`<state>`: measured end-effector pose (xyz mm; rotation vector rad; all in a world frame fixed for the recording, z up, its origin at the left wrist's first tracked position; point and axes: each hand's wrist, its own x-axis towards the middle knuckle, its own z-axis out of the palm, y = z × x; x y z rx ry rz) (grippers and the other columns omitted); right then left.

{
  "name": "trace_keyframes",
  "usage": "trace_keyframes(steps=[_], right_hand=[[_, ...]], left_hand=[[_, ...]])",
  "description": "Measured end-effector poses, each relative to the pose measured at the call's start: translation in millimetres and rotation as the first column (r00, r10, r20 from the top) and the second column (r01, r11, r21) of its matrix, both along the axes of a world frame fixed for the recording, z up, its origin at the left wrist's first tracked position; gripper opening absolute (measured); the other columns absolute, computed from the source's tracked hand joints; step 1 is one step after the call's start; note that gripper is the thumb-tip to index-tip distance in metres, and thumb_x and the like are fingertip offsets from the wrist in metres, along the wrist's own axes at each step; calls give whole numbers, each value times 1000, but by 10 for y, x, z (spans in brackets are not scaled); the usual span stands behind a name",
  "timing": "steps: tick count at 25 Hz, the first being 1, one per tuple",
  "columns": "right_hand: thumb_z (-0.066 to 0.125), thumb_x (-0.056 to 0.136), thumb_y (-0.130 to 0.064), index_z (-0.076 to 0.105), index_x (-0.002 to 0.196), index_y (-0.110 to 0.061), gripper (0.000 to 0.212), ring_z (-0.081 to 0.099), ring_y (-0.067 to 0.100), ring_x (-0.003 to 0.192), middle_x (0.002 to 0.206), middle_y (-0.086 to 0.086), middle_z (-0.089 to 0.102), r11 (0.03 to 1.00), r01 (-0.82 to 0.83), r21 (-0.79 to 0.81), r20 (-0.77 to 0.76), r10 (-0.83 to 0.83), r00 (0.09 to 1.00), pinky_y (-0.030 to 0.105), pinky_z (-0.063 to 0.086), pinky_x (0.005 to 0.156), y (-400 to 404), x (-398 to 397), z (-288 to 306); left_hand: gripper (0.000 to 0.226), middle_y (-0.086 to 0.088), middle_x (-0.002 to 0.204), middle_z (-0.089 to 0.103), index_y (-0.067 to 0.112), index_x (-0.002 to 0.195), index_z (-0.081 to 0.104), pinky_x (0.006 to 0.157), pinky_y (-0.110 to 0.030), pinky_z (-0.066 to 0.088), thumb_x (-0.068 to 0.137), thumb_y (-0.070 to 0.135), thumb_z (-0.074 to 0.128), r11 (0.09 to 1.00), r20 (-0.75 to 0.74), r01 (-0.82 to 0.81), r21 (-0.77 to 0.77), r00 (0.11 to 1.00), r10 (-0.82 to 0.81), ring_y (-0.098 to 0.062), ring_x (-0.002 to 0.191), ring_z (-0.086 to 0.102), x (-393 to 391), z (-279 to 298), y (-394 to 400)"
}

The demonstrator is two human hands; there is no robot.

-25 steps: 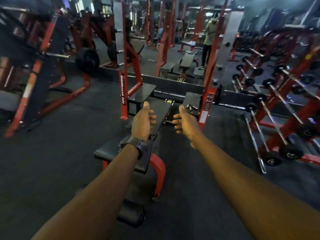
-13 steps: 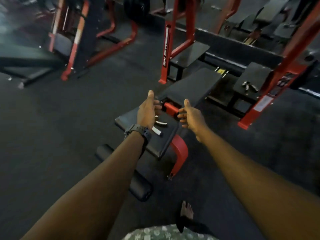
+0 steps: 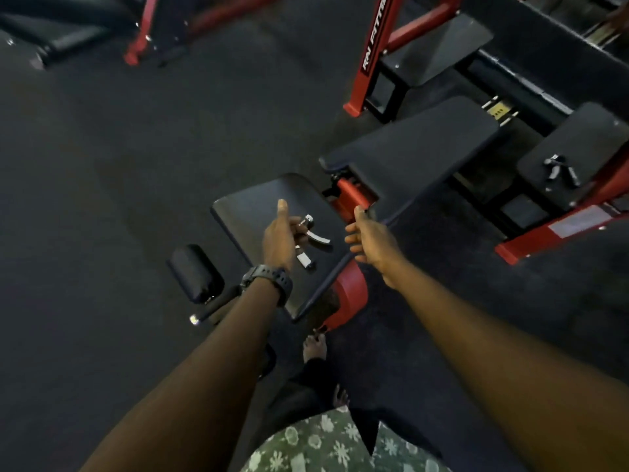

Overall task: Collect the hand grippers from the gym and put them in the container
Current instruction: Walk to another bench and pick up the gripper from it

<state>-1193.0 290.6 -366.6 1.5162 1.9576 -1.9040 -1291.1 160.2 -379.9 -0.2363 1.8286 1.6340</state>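
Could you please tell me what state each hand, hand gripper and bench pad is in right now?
left hand: open, thumb up, beside the silver hand gripper, not yet closed on it.
right hand: open, empty, over the seat pad's edge.
silver hand gripper: lying on the seat pad.
black hand gripper: lying untouched on the far pad.
seat pad: tilted.
far pad: holding only the black gripper.

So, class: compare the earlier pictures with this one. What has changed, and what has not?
The view tipped down and closed on the black padded bench seat. The left hand now reaches the silver metal hand gripper there. Right hand stays empty; black gripper unmoved.
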Motion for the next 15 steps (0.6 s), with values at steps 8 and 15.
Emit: trace_keyframes(steps=[8,15], right_hand=[[35,100,-59,66,103,-12,56,57,13,73,91,4,68,989,-133,-58,90,138,986,30,47,64,356,-469,-774],[34,101,-59,67,103,-11,57,60,17,78,93,5,69,977,-188,-100,94,198,976,36,50,70,691,-601,-1239]], left_hand=[[48,-2,76,66,17,75,65,65,-31,46,88,60,48,968,122,-136,-212,979,165,-26,73,62,-165,-903,505],[80,-15,138,43,8,130,41,105,-44,35,69,42,81,622,-24,-94,-778,992,121,-35,131,39,-235,-1259,1027]])
